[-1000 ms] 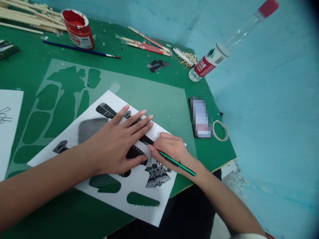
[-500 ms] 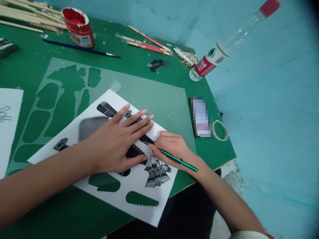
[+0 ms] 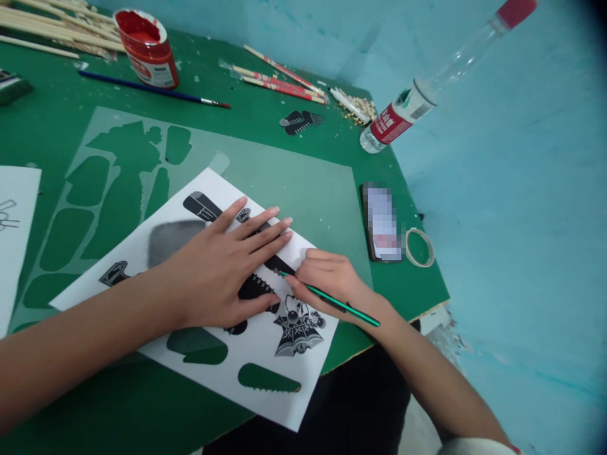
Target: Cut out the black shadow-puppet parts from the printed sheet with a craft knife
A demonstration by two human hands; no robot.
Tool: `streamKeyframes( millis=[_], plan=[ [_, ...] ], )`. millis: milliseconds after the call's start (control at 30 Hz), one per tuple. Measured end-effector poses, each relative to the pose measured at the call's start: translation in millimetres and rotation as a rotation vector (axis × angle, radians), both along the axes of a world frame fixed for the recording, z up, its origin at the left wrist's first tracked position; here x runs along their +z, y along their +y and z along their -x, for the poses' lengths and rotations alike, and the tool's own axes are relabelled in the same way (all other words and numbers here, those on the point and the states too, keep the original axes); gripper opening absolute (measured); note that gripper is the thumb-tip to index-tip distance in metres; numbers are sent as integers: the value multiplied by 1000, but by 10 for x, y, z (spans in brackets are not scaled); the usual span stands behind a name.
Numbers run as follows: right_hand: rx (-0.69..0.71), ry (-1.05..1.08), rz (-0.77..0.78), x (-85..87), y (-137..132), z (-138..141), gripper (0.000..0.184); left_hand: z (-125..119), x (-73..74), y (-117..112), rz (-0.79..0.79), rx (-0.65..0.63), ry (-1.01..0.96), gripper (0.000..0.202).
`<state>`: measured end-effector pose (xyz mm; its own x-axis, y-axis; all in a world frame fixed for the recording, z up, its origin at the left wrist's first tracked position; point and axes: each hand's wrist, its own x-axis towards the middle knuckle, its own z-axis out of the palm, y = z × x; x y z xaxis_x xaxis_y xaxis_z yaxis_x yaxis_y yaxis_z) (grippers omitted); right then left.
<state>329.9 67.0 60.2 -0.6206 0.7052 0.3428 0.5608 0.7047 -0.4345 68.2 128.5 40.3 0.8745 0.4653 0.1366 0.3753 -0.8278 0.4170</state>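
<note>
The green bench (image 3: 284, 164) fills most of the view, its far corner against a blue wall. On it lies a translucent stencil sheet (image 3: 294, 189) with cut-out shapes showing green through. Across that sits the white printed sheet (image 3: 222, 373), bearing black figures and several cut-out holes.

The left hand (image 3: 222, 272) lies flat on the printed sheet, fingers (image 3: 265, 230) spread and extended, pinning the paper and gripping nothing. Just beside it the right hand (image 3: 332, 284) has its fingers closed around a thin green-handled cutting tool (image 3: 341, 304), the tip touching the sheet at the edge of a long black figure next to the left fingertips.

Toward the right edge of the bench a clear bottle (image 3: 417, 95) with a red cap lies on its side, overhanging the edge; its red-and-white label carries writing too small to read. A red paint jar (image 3: 145, 47) stands open at the far left, its label also unreadable, with a blue-handled brush (image 3: 152, 90) just in front and bamboo sticks (image 3: 52, 28) behind. A phone (image 3: 382, 221) lies near the right edge, a tape ring (image 3: 420, 248) just beside it.

Against the earlier pictures, both hands keep their places; the tool's handle has tipped slightly lower and further right, and the whole view has shifted up a little.
</note>
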Motion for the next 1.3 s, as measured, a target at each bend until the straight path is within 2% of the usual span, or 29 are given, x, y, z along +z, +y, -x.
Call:
streamKeyframes(
  millis=[500,767,1167,1300],
  plan=[
    [29,-61,5,57,45,-38,44,2,-8,12,-97,-27,28,92],
    [46,-92,-66,15,83,-57,46,28,-26,36,-67,-29,4,91],
    [54,-82,-33,-32,64,-99,38,29,-8,48,-59,-38,47,91],
    [51,-97,-27,-38,60,-103,40,29,-17,43,-12,-11,11,89]
  ],
)
